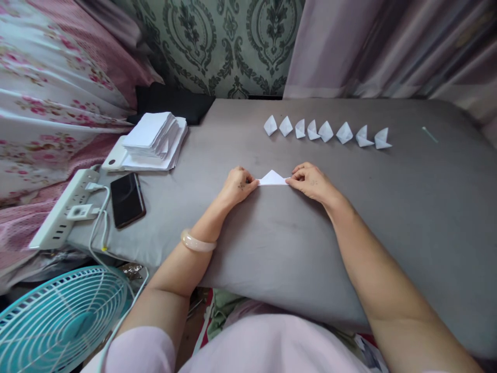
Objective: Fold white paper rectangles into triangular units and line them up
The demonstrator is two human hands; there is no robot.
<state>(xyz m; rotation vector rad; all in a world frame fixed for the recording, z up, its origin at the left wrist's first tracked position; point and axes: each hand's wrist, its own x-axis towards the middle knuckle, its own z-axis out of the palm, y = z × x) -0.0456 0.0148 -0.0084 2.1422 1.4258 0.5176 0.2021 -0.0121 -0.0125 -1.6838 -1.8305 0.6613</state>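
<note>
A folded white paper [272, 178] with a pointed peak and a straight lower edge is held just above or on the grey cloth in front of me. My left hand [239, 184] pinches its left end between thumb and fingers. At the other end, my right hand [308, 181] grips the paper the same way. Beyond the hands, several small folded paper boats [325, 131] stand in a row across the back of the table.
A stack of white paper [151, 140] lies at the left, with a black phone [127, 200] in front of it. A power strip [66, 210] with plugs and cables runs along the left edge. Below stands a turquoise fan [73, 324]. A small thin stick [430, 134] lies far right.
</note>
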